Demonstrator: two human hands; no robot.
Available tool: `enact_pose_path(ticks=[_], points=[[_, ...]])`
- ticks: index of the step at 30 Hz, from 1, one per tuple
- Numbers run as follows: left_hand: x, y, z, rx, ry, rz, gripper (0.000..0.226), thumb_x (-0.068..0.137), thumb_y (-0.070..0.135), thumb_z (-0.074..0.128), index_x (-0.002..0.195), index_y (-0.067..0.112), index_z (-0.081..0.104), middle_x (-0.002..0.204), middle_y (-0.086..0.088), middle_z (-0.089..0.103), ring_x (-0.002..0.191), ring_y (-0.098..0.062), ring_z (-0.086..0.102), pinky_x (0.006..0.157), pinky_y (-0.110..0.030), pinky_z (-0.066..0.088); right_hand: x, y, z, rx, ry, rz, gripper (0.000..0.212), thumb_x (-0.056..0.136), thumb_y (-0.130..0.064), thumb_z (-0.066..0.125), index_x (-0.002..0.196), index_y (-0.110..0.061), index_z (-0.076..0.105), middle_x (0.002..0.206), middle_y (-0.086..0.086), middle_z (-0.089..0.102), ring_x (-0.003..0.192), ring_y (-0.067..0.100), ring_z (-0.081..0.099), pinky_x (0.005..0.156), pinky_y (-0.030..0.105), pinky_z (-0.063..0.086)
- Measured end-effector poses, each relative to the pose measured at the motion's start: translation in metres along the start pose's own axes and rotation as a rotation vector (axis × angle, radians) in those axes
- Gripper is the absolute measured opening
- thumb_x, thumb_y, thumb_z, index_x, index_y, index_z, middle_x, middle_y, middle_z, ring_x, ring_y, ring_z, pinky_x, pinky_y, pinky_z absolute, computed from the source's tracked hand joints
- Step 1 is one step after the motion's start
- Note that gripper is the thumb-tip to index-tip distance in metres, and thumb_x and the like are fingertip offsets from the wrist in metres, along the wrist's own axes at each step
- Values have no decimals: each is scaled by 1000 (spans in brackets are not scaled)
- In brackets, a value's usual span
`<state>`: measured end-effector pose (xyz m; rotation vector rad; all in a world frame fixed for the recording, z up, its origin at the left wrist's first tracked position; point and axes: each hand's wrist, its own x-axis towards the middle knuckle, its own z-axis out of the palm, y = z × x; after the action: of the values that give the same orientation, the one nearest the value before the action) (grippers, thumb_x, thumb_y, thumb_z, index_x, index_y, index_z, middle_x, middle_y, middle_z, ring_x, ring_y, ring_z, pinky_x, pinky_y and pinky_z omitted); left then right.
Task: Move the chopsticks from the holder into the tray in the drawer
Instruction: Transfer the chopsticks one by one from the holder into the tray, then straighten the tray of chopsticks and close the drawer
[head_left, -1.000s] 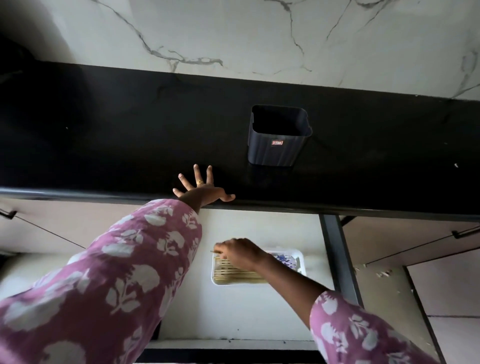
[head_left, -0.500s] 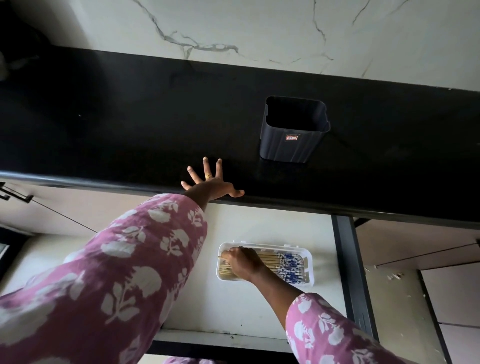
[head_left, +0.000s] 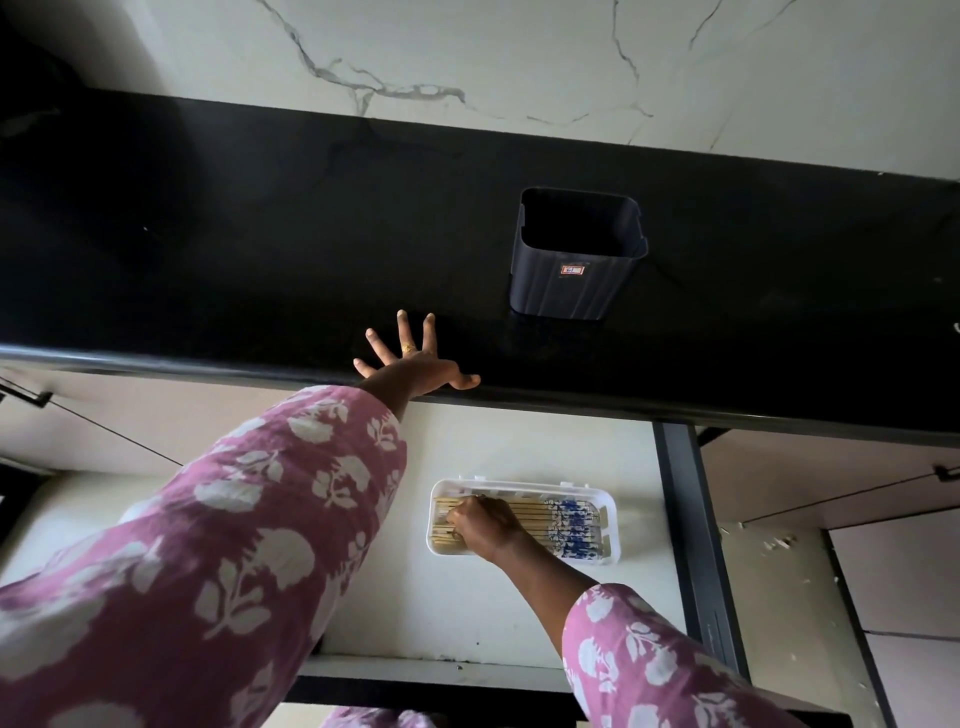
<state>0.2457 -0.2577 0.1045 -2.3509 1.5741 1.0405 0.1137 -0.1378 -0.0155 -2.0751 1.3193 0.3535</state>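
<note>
Head view, only one supplied. White rectangular plastic tray (head_left: 522, 486) is taken as landmark; it is seen lying flat on the pale floor of the open drawer (head_left: 467, 597). Wooden chopsticks with blue-and-white patterned ends (head_left: 569, 525) are laid side by side inside the tray, lengthwise, patterned ends toward its right side, plain ends toward its left. Every chopstick in sight is in the tray.

Right hand (head_left: 480, 522) is placed over the left half of the tray, back of hand up, fingers bent down onto the plain ends of the chopsticks. Contact is seen; whether any stick is pinched cannot be told, the fingertips being hidden under the hand.

Left hand (head_left: 410, 364) is set above and left of the tray, flat on the front edge of the black stone countertop (head_left: 208, 260), fingers straight and spread wide, nothing held. A gold ring (head_left: 409, 348) is worn on one finger.

Dark blue ribbed square plastic holder (head_left: 571, 283) is stood upright on the countertop, well above the tray and a bit right, apart from both hands. A small red label is stuck on its front.

Both arms are covered by pink sleeves with white floral print (head_left: 234, 545). White veined marble wall (head_left: 519, 62) is seen beyond the countertop. Dark drawer side rail (head_left: 691, 519) runs just right of the tray.
</note>
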Motion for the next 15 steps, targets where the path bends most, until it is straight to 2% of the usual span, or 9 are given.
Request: enact_pose_path(ticks=[5, 6, 8, 10, 11, 12, 14, 15], points=[[-4, 2, 0, 6, 16, -3, 106, 75, 69, 57, 146, 41, -16, 153, 6, -31, 138, -43, -28, 110, -64, -6, -1, 1, -1, -2, 14, -16, 25, 93, -14, 41, 97, -10, 65, 116, 18, 64, 113, 30, 58, 92, 34, 44], [-4, 3, 0, 12, 20, -4, 106, 76, 69, 57, 146, 40, -17, 153, 6, -32, 138, -42, -28, 110, -64, -6, -2, 1, -2, -64, 19, -52, 25, 96, -17, 39, 94, -15, 64, 115, 17, 62, 112, 29, 56, 94, 35, 42], [-5, 3, 0, 17, 23, -8, 106, 76, 69, 57, 146, 40, -17, 153, 6, -32, 138, -42, -28, 110, -64, -6, -1, 2, 0, -157, 90, -123, 30, 96, -22, 38, 69, -25, 50, 96, 11, 58, 96, 22, 51, 88, 34, 40], [-4, 2, 0, 14, 15, -9, 106, 76, 69, 57, 146, 40, -17, 153, 6, -32, 138, -43, -28, 109, -64, -6, -3, 4, 1, -148, 136, -119, 32, 91, -19, 40, 60, -20, 46, 77, 2, 55, 84, 16, 50, 89, 37, 45], [-3, 2, -1, 12, 12, -6, 106, 76, 69, 57, 146, 40, -17, 153, 6, -32, 138, -43, -28, 109, -64, -6, -7, 5, 1, -151, 136, -136, 28, 90, -17, 41, 65, -18, 53, 76, 2, 59, 81, 17, 55, 93, 39, 47], [-2, 2, -1, 10, 8, -2, 107, 75, 69, 57, 146, 40, -17, 153, 5, -33, 138, -43, -28, 109, -65, -6, -8, 5, 1, -111, 113, -108, 24, 92, -16, 40, 78, -15, 60, 85, 6, 64, 86, 19, 59, 96, 37, 46], [-3, 1, 0, 6, 14, 5, 108, 75, 69, 58, 146, 40, -17, 153, 5, -34, 138, -42, -29, 109, -65, -6, -11, 7, -4, -34, 113, -45, 25, 95, -16, 42, 104, -8, 63, 113, 11, 63, 109, 25, 58, 93, 34, 45], [-3, 1, 2, -6, 28, 11, 108, 74, 68, 59, 146, 40, -16, 153, 5, -34, 138, -41, -29, 109, -65, -6, -14, 12, -6, -52, 174, -45, 24, 94, -16, 47, 107, -7, 64, 116, 12, 62, 111, 27, 58, 88, 34, 48]])
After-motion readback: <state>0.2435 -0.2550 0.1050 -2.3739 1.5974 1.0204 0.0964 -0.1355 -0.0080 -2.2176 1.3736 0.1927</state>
